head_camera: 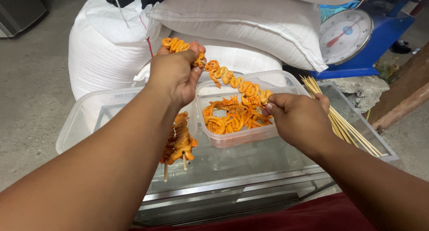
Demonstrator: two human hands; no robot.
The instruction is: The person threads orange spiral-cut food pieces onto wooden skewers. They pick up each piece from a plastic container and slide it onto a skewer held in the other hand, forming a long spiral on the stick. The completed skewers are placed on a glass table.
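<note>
The orange coiled strip [232, 81] is hanging in a slanted line above the clear tub [286, 81], its upper end clenched in the left hand [172, 74] and its lower end, nearer the bare skewers [339, 119], pinched in the right hand's [297, 117] grip.

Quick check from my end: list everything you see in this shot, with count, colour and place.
Skewer being threaded: one, orange coiled pieces, held between both hands above the tub.
Plastic tub: one, clear, centre, holding loose orange coils.
Finished skewers: a few, orange, lying left of the tub.
Bare sticks: a bundle, pale wood, in the right hand.
Glass-topped case: one, clear with metal frame, under it all.
Lid: one, clear, left.
Sacks: several, white, behind.
Scale: one, blue with white dial, upper right.
Left hand: grips the skewer's far end.
Right hand: pinches the near end.
</note>
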